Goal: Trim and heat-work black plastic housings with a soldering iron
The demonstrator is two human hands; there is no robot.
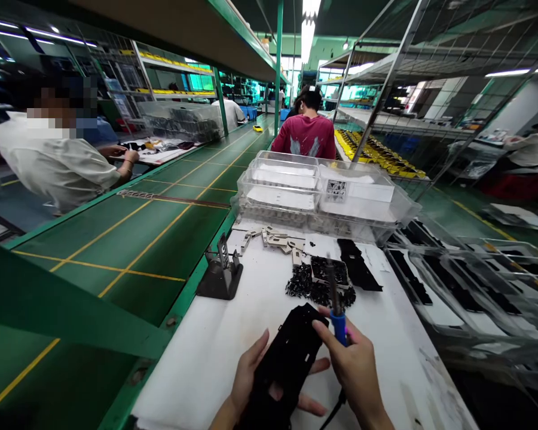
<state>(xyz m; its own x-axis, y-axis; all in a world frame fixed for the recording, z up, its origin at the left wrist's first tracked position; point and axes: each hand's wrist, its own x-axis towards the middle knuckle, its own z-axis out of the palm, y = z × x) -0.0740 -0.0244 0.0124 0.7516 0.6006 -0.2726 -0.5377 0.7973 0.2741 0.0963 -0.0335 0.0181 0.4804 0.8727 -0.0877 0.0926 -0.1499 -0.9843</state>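
Observation:
My left hand (254, 376) grips a black perforated plastic frame (282, 364) from below, its fingers spread under the part. My right hand (354, 373) holds a blue-handled soldering iron (338, 325) just beside the frame's upper edge, with the metal shaft pointing up and away from me. Its black cord (334, 412) trails down past my wrist. Ahead on the white work mat (197, 376) lie a heap of small black plastic scraps (307, 286), a small black tray (329, 270), a long black piece (356, 266) and several pale metal parts (271, 239).
A black iron stand (219, 272) sits at the mat's left edge, beside a green conveyor belt (130, 257). Stacked transparent trays (323, 191) stand ahead, more with black parts lie to the right (470, 286), and co-workers (307, 128) sit along the line.

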